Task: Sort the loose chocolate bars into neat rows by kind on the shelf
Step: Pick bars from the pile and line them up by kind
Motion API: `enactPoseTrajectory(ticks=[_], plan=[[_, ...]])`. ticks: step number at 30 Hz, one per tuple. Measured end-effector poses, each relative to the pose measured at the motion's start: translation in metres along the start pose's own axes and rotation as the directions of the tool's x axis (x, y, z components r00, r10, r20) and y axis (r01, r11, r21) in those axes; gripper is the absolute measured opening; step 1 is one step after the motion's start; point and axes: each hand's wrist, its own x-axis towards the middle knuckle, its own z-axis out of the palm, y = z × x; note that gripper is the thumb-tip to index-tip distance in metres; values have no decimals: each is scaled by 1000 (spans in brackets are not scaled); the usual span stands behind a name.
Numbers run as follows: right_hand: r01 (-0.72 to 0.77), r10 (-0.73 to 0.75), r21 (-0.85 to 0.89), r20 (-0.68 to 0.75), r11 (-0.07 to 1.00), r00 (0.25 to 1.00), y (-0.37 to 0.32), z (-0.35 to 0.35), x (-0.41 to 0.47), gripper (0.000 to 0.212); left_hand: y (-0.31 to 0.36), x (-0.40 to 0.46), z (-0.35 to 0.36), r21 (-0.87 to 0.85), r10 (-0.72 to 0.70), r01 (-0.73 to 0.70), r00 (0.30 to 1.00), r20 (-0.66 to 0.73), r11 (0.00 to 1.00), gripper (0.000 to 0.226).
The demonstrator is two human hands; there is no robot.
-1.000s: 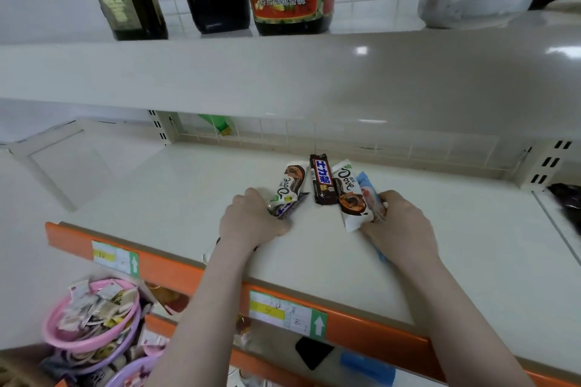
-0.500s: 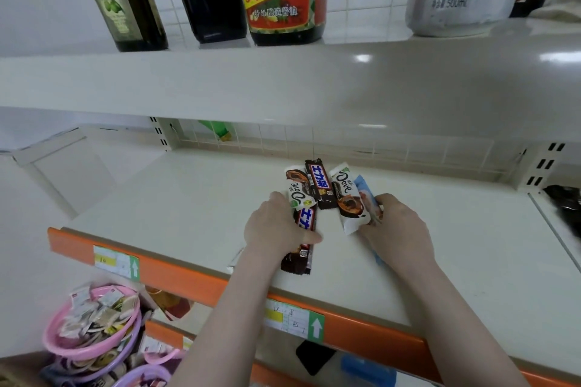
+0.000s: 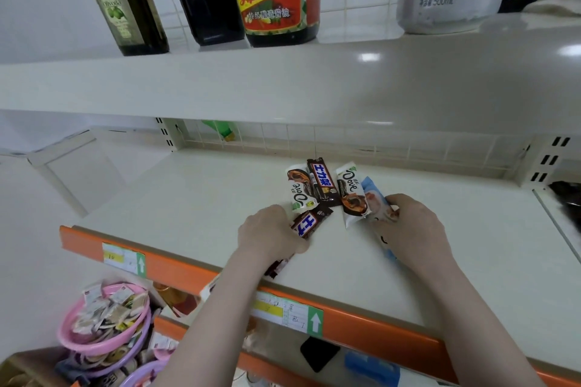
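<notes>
On the cream shelf (image 3: 195, 198) at frame centre, the left hand (image 3: 270, 234) pinches a Snickers bar (image 3: 309, 223) below its twin (image 3: 322, 181), probably next aligned alongside, while the right hand (image 3: 415, 229) grips a blue bar (image 3: 375, 201).

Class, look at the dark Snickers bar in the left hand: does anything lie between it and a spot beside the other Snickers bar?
Yes. A white Dove bar lies directly left of the resting Snickers bar, another Dove bar to its right. The held Snickers bar, gripped by the left hand, sits just in front.
</notes>
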Motion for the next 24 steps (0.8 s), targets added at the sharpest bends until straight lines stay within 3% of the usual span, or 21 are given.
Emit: enactPoseTrajectory(ticks=[2,4,9,14,19,24], plan=[[-15,15,-5,8,1000,1000,2,-2,-2,34,-4,2,1,-64,3,-1,999,35,998,16],[-14,15,-18,22,1000,1000,4,-5,-4,41,-5,1,6,-115,20,-17,999,30,993,34],[-16,16,1,23,1000,1000,2,-15,-10,29,-3,-8,16,-96,33,-54,979,-202,994,42],[-66,65,27,37,997,997,2,-24,-19,21,0,-15,6,-78,-31,11,962,-270,997,46],[-105,115,143,-61,984,991,6,-33,-28,28,-7,-14,-16,-348,16,-50,995,-99,936,34],[-111,172,360,-143,926,975,14,-37,-46,28,-2,-19,-15,-716,104,-57,994,21,696,22]])
